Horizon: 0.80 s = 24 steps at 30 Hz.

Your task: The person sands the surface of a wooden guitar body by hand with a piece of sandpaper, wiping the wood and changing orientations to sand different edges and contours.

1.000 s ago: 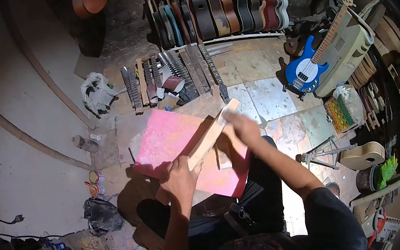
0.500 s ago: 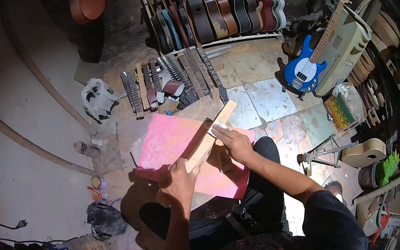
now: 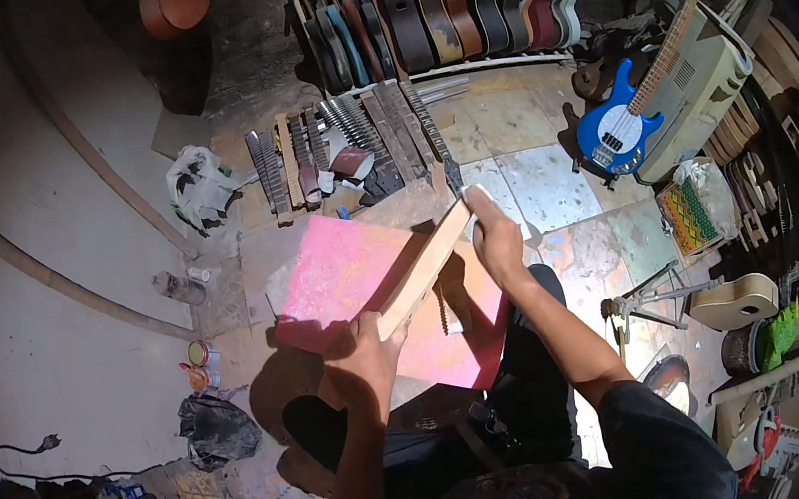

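Note:
A long strip of pale bare wood (image 3: 427, 264), which looks like a guitar neck, slants from lower left to upper right above my lap. Around its near end the fingers of my left hand (image 3: 359, 364) are closed. At the far end my right hand (image 3: 498, 241) presses a small whitish pad (image 3: 472, 196) to the wood; it looks like folded sandpaper, partly hidden by the fingers. Beneath lies a pink board (image 3: 322, 270), with the shadow of my hands and the wood across it.
Several necks and fretboards (image 3: 346, 145) lie on the tiles ahead. Behind them stands a rack of guitars (image 3: 450, 21). A blue bass guitar (image 3: 623, 124) leans at the right, above a metal stand (image 3: 644, 303). Cans (image 3: 199, 355) and a black bag (image 3: 216, 430) sit left.
My right hand has slid up and away along the wood to its far end, carrying the whitish pad. My left hand keeps its hold on the near end.

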Each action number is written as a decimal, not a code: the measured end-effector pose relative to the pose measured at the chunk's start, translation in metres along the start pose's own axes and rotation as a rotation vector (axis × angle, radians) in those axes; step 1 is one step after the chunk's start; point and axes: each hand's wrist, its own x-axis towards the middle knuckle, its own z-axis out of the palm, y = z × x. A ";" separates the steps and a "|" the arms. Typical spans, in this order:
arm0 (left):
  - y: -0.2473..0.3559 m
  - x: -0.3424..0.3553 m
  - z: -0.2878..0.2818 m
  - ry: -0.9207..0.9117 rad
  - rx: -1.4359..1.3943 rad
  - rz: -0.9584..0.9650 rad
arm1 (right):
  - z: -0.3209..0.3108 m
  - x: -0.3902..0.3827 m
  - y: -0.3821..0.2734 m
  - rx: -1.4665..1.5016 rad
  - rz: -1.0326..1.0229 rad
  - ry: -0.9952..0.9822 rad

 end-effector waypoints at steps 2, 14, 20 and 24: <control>0.001 0.003 -0.004 0.012 -0.022 -0.009 | 0.009 -0.028 -0.003 -0.045 -0.130 -0.144; -0.003 0.003 0.002 -0.035 -0.052 -0.056 | -0.001 -0.059 -0.060 0.212 -0.233 -0.190; -0.012 -0.004 0.012 -0.098 -0.034 -0.125 | -0.018 -0.101 -0.118 0.604 -0.353 -0.325; -0.008 0.000 0.015 -0.099 -0.044 -0.092 | -0.008 -0.089 -0.096 0.283 -0.235 -0.136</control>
